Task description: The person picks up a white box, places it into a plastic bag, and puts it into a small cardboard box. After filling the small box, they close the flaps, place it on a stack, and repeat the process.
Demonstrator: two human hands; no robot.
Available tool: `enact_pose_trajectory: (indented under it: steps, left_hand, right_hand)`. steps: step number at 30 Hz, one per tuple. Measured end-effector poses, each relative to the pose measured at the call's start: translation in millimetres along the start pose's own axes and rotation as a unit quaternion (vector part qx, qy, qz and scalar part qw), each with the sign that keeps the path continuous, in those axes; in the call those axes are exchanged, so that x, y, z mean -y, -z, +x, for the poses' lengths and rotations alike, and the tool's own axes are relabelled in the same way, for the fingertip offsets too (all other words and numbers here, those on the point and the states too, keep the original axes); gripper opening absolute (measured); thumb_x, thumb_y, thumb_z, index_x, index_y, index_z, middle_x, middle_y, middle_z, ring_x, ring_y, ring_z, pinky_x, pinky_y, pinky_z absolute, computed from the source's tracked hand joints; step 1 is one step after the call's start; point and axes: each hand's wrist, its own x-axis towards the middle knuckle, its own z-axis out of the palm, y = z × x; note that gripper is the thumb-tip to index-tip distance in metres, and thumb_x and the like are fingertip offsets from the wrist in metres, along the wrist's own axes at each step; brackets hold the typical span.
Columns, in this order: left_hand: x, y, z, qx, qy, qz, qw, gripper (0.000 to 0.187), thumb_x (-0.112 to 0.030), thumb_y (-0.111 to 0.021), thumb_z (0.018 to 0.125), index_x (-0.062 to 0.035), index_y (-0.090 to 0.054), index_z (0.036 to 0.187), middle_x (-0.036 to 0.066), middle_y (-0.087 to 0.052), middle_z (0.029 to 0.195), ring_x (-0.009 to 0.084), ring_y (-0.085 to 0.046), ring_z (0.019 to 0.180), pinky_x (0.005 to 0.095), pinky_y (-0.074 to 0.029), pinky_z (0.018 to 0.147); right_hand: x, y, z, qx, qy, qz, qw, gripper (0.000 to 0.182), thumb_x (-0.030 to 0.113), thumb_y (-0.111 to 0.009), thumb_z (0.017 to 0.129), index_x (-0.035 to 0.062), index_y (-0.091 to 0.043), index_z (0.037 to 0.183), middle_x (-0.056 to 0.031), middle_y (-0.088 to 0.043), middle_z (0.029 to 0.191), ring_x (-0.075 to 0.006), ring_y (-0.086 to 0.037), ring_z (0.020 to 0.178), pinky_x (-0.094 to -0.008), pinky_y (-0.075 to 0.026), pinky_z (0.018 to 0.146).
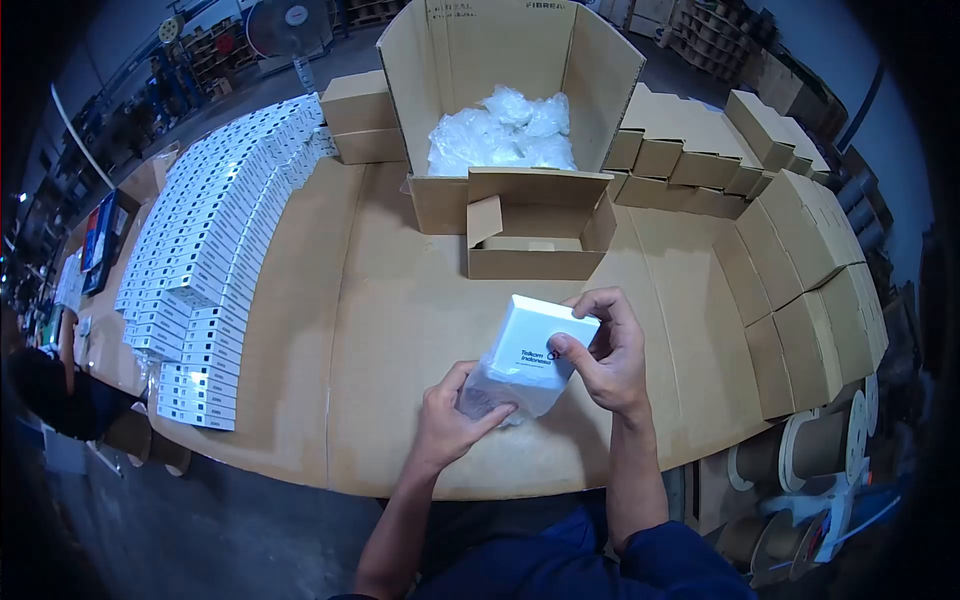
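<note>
A white box (528, 325) printed "Telkom Indonesia" is tilted above the cardboard-covered table, its lower part inside a clear plastic bag (510, 392). My left hand (452, 418) is closed around the bag at its lower left, thumb pressed on the front. My right hand (610, 355) grips the upper right corner of the white box, thumb on the printed face and fingers behind. Beyond both hands lies an open brown carton (535, 264) with its flaps raised. What lies deep inside that carton is hard to make out.
Stacked white boxes (215, 270) line the table's left side. A large open carton (510, 45) at the back holds crumpled clear plastic bags (505, 135). Closed brown cartons (800, 270) are stacked along the right and back right. Another person (60, 390) is at the far left.
</note>
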Motion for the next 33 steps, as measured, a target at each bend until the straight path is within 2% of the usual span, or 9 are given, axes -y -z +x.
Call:
enact_pose_trajectory:
  steps: [5,6,9,11,12,16,20,25,33]
  left_hand:
    - [-5.7,0.8,0.7,-0.002,-0.023,0.058,0.998,0.066,-0.015,-0.094,0.073,-0.0012,-0.061,0.128,0.017,-0.075,0.11,0.0243,-0.074,0.103,0.0376,-0.059,0.089]
    - [-13.7,2.9,-1.2,0.019,-0.016,0.046,0.999,0.056,-0.023,-0.085,0.087,-0.0004,-0.059,0.13,0.015,-0.072,0.117,0.0215,-0.071,0.108,0.0353,-0.056,0.094]
    - [4.2,-0.7,-6.5,0.021,0.024,-0.268,0.963,0.04,-0.029,-0.062,0.106,0.0016,-0.057,0.131,0.01,-0.068,0.12,0.0165,-0.065,0.111,0.0317,-0.052,0.098]
    - [15.6,-0.4,-9.3,0.015,0.052,-0.248,0.967,0.038,-0.028,-0.047,0.111,0.0026,-0.055,0.133,0.008,-0.066,0.12,0.0137,-0.062,0.111,0.0294,-0.05,0.098]
    - [20.8,-0.5,-10.7,0.012,0.067,-0.237,0.969,0.04,-0.028,-0.04,0.114,0.0031,-0.053,0.134,0.007,-0.065,0.12,0.0124,-0.061,0.112,0.0282,-0.049,0.098]
    - [30.5,-8.7,-12.2,-0.072,0.096,-0.359,0.925,0.039,-0.027,-0.04,0.114,0.0023,-0.051,0.137,0.008,-0.066,0.121,0.0148,-0.064,0.112,0.0317,-0.052,0.098]
    - [22.7,-4.1,-5.8,-0.107,0.078,-0.402,0.906,0.041,-0.03,-0.04,0.114,0.0016,-0.051,0.138,0.011,-0.065,0.125,0.0187,-0.066,0.114,0.0357,-0.053,0.101]
    - [29.5,-5.2,-2.0,-0.109,0.063,-0.376,0.918,0.044,-0.031,-0.039,0.114,0.0031,-0.052,0.14,0.012,-0.065,0.128,0.0181,-0.063,0.119,0.0354,-0.049,0.105]
    - [48.1,15.1,-10.3,-0.07,0.029,-0.196,0.978,0.053,-0.032,-0.039,0.114,0.0074,-0.049,0.149,0.016,-0.06,0.144,0.0218,-0.056,0.132,0.0351,-0.04,0.114]
  right_hand:
    - [-2.4,-2.6,6.9,0.046,-0.04,-0.064,0.996,0.024,0.007,-0.077,0.093,0.0009,-0.059,0.108,-0.0051,-0.066,0.091,-0.01,-0.064,0.082,-0.026,-0.053,0.07]
    - [-1.9,-3.9,8.8,0.05,-0.054,-0.081,0.994,0.023,0.007,-0.076,0.093,0.0006,-0.059,0.107,-0.0055,-0.066,0.091,-0.0101,-0.064,0.082,-0.0261,-0.053,0.07]
    - [-13.3,-6.9,12.1,0.065,-0.057,-0.114,0.99,0.02,0.009,-0.076,0.094,-0.0012,-0.063,0.105,-0.0079,-0.07,0.091,-0.0133,-0.068,0.085,-0.0293,-0.056,0.076]
    - [-16.0,-13.1,13.3,0.083,-0.061,-0.123,0.987,0.019,0.01,-0.075,0.094,-0.0014,-0.064,0.104,-0.0085,-0.071,0.091,-0.0152,-0.07,0.087,-0.031,-0.057,0.079]
    - [-21.3,-12.6,12.7,0.114,-0.094,-0.135,0.98,0.023,0.011,-0.072,0.097,-0.0019,-0.061,0.113,-0.0116,-0.072,0.103,-0.0177,-0.071,0.096,-0.0327,-0.058,0.087]
    - [-40.0,-17.5,-3.1,0.034,-0.142,0.095,0.985,0.035,0.008,-0.066,0.101,-0.0019,-0.049,0.13,-0.0175,-0.063,0.131,-0.02,-0.067,0.113,-0.0336,-0.056,0.096]
    - [-57.5,-13.6,-43.0,0.05,-0.184,0.203,0.96,0.03,0.002,-0.068,0.098,-0.0026,-0.055,0.124,-0.0186,-0.064,0.128,-0.0192,-0.067,0.109,-0.0359,-0.058,0.097]
    - [-63.6,-29.5,-53.2,-0.02,-0.194,0.164,0.967,0.014,-0.004,-0.069,0.096,-0.0047,-0.064,0.109,-0.0143,-0.069,0.117,-0.0147,-0.067,0.102,-0.0288,-0.056,0.091]
    - [-52.5,-21.2,-39.4,0.014,-0.119,0.121,0.985,0.011,0.003,-0.076,0.093,-0.0001,-0.069,0.1,-0.0113,-0.073,0.115,-0.0122,-0.065,0.095,-0.0285,-0.054,0.088]
